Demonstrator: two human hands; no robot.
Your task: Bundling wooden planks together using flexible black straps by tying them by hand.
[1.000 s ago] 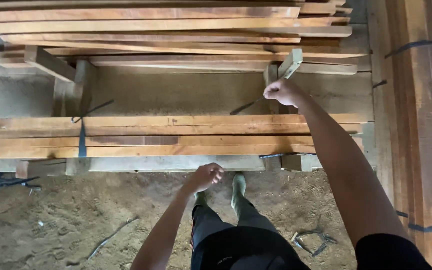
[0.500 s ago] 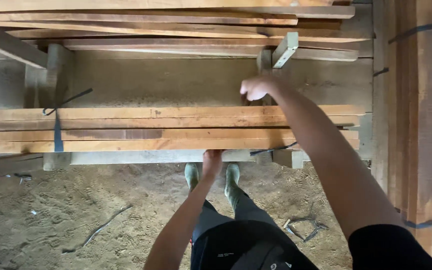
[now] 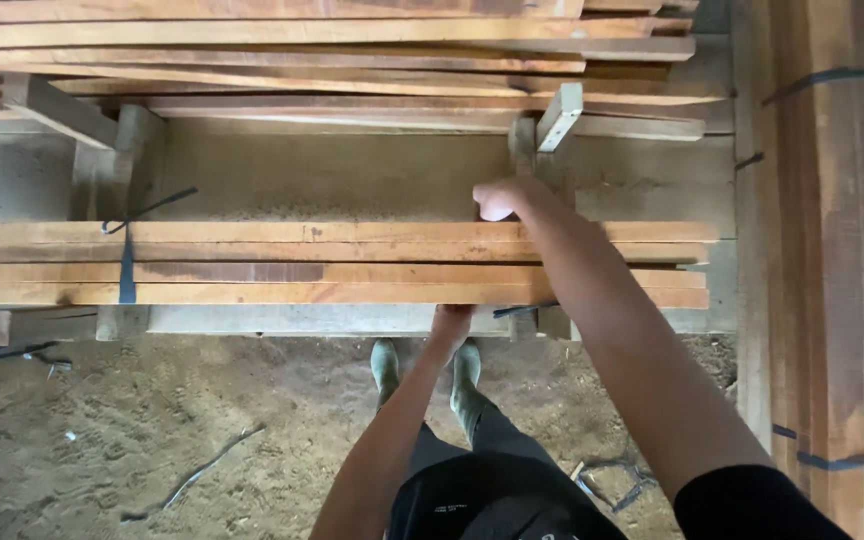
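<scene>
over sawdust floor (image 3: 102, 440), both hands' fingers (image 3: 449, 318) grasp opposite edges of the plank stack (image 3: 302, 262).

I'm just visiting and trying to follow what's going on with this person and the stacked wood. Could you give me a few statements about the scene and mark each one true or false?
1. The right hand rests at the far edge of the near stack of planks. True.
2. The left hand is lifted high above the planks. False: it is at the stack's near edge, low down.
3. A dark strap wraps the stack near its left end. True.
4. The floor is polished tile. False: it is sandy dirt with scattered debris.
5. The person wears green boots. True.
</scene>
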